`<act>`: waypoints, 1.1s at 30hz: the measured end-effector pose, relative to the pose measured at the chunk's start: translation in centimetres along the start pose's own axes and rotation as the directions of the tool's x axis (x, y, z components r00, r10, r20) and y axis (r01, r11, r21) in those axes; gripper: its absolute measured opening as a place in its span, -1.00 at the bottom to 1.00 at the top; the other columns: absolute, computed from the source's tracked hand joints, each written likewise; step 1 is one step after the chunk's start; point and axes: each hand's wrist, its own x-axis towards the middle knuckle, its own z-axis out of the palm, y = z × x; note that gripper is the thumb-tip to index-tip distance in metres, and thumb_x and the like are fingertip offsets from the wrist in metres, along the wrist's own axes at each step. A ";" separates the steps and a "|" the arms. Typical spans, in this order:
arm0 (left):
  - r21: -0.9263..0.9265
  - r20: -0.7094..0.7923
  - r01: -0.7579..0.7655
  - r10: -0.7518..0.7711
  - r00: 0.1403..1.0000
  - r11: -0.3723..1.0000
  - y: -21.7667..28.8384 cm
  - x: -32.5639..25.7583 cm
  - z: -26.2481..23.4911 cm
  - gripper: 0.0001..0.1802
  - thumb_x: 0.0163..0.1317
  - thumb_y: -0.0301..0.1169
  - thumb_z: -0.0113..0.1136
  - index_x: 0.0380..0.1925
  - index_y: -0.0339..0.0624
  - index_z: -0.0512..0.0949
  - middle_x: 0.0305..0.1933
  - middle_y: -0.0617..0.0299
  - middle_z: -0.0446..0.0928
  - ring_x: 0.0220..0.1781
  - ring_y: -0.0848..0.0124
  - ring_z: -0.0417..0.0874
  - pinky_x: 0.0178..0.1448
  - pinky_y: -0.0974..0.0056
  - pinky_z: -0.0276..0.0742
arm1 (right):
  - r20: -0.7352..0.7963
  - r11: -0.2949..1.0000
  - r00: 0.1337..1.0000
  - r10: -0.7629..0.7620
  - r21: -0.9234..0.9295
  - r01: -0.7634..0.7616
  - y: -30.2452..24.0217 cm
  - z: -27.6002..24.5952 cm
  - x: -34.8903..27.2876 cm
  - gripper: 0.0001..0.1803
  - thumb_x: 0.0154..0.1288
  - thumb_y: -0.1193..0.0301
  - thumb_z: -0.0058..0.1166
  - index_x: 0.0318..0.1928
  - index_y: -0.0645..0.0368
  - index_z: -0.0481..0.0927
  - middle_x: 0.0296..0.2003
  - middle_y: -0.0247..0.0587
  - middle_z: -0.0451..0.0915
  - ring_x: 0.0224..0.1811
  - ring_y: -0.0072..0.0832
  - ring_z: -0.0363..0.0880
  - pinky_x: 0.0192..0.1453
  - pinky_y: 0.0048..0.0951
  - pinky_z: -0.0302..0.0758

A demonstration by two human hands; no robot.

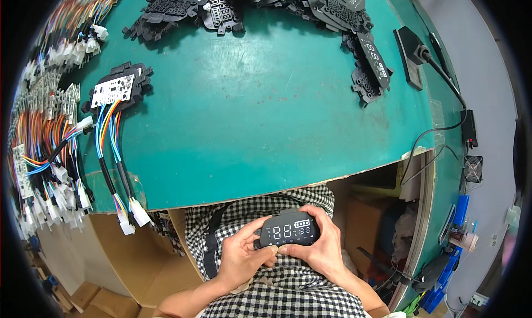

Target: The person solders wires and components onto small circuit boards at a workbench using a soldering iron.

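Between my two hands, over the checked apron on my lap, is a black display panel [287,230] with white digit segments and small icons on its face. My left hand [243,252] grips its left end, thumb along the lower edge. At the other end my right hand [321,243] is closed round it, the thumb also pressing the lower edge. The fingers behind the panel are hidden. At the table's left lies a black plastic housing [143,83] with a white circuit board [112,90] on it; coloured wires run from the board to white connectors [138,211] hanging past the table edge.
Piles of wired circuit boards [47,124] crowd the left side of the green table [249,140]. Black plastic housings [221,10] are heaped along the far side, reaching to a display piece [374,62] at right. A black stand with a cable [413,54] stands at the right edge.
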 end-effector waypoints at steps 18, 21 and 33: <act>-0.007 -0.068 0.007 -0.007 0.998 1.000 0.0 1.1 0.1 -0.69 0.10 -0.58 0.09 -0.11 -0.42 0.38 -0.46 0.15 0.51 -0.67 0.58 0.49 -0.68 0.53 0.38 | -0.018 0.995 0.999 0.041 0.088 -0.039 -0.4 0.0 -0.2 -0.28 -0.32 0.37 0.41 -0.04 0.22 0.36 -0.22 -0.16 0.50 -0.18 -0.38 0.51 -0.08 -0.39 0.45; -0.005 -0.085 0.011 -0.011 0.996 1.000 0.2 1.2 0.2 -0.73 0.11 -0.56 0.09 -0.16 -0.40 0.40 -0.49 0.19 0.50 -0.70 0.61 0.45 -0.71 0.55 0.35 | -0.015 0.994 0.999 0.048 0.104 -0.046 -0.4 0.1 -0.3 -0.29 -0.30 0.37 0.41 -0.05 0.22 0.35 -0.23 -0.17 0.50 -0.19 -0.39 0.51 -0.09 -0.40 0.45; -0.014 -0.138 -0.001 -0.001 0.990 1.000 0.1 1.5 0.3 -0.80 0.14 -0.53 0.09 -0.23 -0.40 0.41 -0.65 0.24 0.48 -0.79 0.64 0.40 -0.78 0.57 0.24 | -0.032 0.970 0.999 0.027 0.241 -0.018 0.2 0.2 -0.2 -0.47 -0.14 0.48 0.30 -0.09 0.28 0.39 -0.27 -0.19 0.52 -0.21 -0.50 0.50 -0.08 -0.48 0.44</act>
